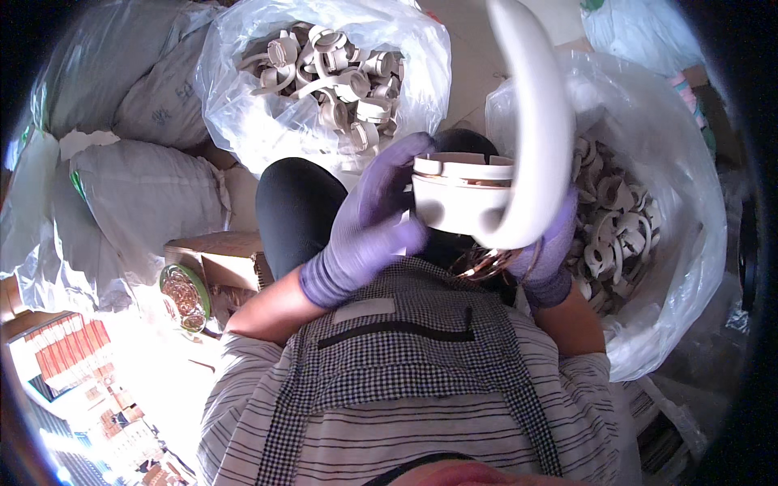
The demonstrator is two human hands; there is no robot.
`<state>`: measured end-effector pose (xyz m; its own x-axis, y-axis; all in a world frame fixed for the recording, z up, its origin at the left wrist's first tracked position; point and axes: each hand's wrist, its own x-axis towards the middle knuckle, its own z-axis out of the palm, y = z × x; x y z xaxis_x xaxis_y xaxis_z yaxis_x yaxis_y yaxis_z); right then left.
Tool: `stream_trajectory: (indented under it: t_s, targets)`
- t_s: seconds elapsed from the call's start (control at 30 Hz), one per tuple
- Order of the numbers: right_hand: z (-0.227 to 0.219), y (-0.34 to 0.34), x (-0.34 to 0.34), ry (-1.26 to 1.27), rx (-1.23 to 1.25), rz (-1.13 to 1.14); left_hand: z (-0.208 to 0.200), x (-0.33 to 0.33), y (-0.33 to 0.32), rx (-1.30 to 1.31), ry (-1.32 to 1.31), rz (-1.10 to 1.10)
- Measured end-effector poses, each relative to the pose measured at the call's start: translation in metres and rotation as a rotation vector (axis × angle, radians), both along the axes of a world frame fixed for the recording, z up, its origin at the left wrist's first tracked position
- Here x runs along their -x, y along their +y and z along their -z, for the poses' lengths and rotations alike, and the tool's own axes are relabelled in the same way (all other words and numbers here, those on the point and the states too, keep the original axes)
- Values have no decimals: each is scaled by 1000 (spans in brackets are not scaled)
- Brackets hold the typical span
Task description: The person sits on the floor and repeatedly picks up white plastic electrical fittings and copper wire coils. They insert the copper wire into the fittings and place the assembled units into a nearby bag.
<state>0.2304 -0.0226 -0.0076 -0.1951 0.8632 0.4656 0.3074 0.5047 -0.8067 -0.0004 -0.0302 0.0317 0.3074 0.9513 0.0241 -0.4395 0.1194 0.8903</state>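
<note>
Both hands wear purple gloves and hold one cream plastic lid (pixel 462 194) close under the camera. The lid is round, has a thin copper-coloured ring along its rim and a long curved carry handle (pixel 539 130) that arches up over it. My left hand (pixel 373 219) grips the lid's left side with fingers curled over the top. My right hand (pixel 551 251) is mostly hidden behind the handle, holds the right underside, and has several copper-coloured rings (pixel 482 263) hanging by it.
A clear plastic bag (pixel 243 121) of the same cream lids sits ahead between my knees. A second bag (pixel 689 227) of lids stands at the right. Grey sacks (pixel 146 186) pile at the left, beside a cardboard box (pixel 219 251) and a round tin of copper rings (pixel 185 292).
</note>
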Motion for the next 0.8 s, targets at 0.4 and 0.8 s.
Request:
stream_trajectory:
  t_s: [0.4,0.8]
  targets:
    - [55,-8,5,205,187,49,-28,11,2,-909,963,-288]
    - [52,-2,6,521,485,-53,0,10,12,-718,963,-196]
